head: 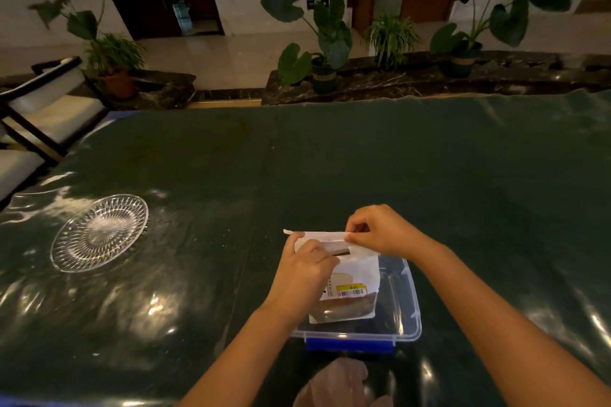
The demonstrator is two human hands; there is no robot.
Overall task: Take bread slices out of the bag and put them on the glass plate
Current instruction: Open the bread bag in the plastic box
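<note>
Head view is all I have, so I read it from the left side across. Well out to the left of both hands, and a little farther from me than they are, the glass plate (99, 232) sits bare on the dark, glossy table cover (330, 158); no bread is on it, so I judge nothing has been transferred yet. It lies well apart from the work, probably kept clear while the bag is opened.

Next comes my left hand (305, 271), closed in a pinch on the near left part of the bread bag (344, 277)'s top strip, knuckles over the white front panel. I take that grip as an anchor, holding one side steady.

Between the hands the bag stands upright, its base inside a clear plastic container (401, 314) with a blue latch (348, 344), which likely props it. Brown bread shows through the lower window, below a yellow label (350, 291). A dark slot shows under the top strip; I cannot tell whether the seal is open.

To the right, my right hand (380, 233) pinches the strip's upper right end, fingers curled shut on it, placed to pull against the left. I judge this is the opening step, with all slices inside.
</note>
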